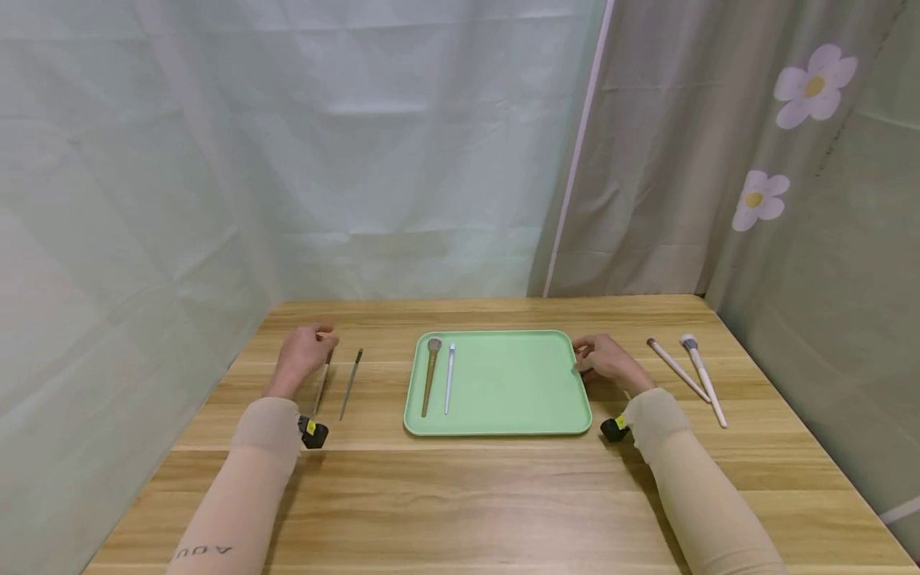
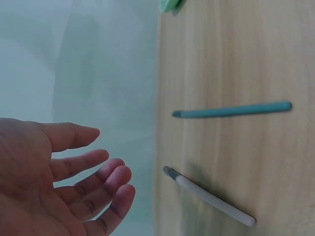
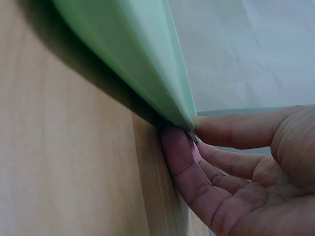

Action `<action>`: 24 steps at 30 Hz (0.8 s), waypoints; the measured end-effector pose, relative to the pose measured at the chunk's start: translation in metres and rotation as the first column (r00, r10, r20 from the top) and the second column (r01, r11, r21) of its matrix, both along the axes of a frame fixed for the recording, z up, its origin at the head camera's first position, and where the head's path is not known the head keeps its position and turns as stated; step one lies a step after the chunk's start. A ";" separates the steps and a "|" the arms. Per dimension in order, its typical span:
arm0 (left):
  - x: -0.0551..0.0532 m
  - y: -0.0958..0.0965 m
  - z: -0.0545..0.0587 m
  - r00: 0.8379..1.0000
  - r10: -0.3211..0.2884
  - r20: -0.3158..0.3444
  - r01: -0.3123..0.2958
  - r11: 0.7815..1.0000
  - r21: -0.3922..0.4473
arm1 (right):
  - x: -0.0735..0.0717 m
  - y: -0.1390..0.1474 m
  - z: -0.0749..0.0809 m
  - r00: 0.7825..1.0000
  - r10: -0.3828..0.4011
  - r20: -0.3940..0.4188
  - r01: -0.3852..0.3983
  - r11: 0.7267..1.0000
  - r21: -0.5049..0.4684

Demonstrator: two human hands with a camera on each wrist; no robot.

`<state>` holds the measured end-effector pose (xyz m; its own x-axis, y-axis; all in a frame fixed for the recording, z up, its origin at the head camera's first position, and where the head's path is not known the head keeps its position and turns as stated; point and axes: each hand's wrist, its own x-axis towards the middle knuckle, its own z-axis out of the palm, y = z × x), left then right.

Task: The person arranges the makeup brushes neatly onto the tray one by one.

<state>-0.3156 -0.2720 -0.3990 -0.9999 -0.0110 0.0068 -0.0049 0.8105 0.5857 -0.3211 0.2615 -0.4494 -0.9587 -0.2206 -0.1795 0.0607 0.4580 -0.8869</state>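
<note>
My left hand point(image 1: 302, 355) hovers at the left, over the far end of a pale-handled makeup brush point(image 2: 214, 199). In the left wrist view its fingers are spread, loosely bent, and hold nothing. To the right of that brush lies a slim teal-handled makeup brush point(image 2: 231, 111). My right hand point(image 1: 606, 359) grips the right rim of a light green tray point(image 1: 517, 383); in the right wrist view the thumb is at the upper edge and a finger lies beneath. On the tray's left side rest a large brown-handled brush point(image 1: 430, 387) and a thin whitish brush point(image 1: 449, 383).
Right of the tray, a fluffy white-handled brush point(image 1: 706, 383) and a dark-tipped pale brush point(image 1: 678, 370) lie with their handle ends together. The wooden table point(image 1: 460, 503) meets hanging curtains point(image 1: 402, 160) at the back and sides.
</note>
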 end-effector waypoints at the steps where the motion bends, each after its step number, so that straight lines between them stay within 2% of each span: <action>1: 0.000 -0.001 -0.002 1.000 0.001 0.008 -0.001 1.000 0.000 | 0.000 0.000 0.000 1.000 0.002 -0.003 -0.002 1.000 0.001; 9: 0.002 -0.010 -0.013 0.996 0.005 0.092 -0.006 1.000 0.009 | -0.003 0.001 -0.004 1.000 0.010 -0.002 -0.010 1.000 -0.004; 17: 0.003 -0.012 -0.023 0.991 0.038 0.129 -0.042 0.999 0.025 | -0.003 0.002 -0.004 1.000 0.011 -0.005 -0.011 1.000 -0.003; 24: 0.003 -0.014 -0.026 0.982 0.067 0.179 -0.063 0.998 -0.030 | -0.003 0.000 -0.003 1.000 0.004 -0.006 -0.004 1.000 -0.004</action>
<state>-0.3123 -0.2859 -0.4252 -0.9821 -0.0782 -0.1715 -0.1614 0.8186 0.5511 -0.3237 0.2618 -0.4520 -0.9588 -0.2255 -0.1726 0.0530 0.4549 -0.8890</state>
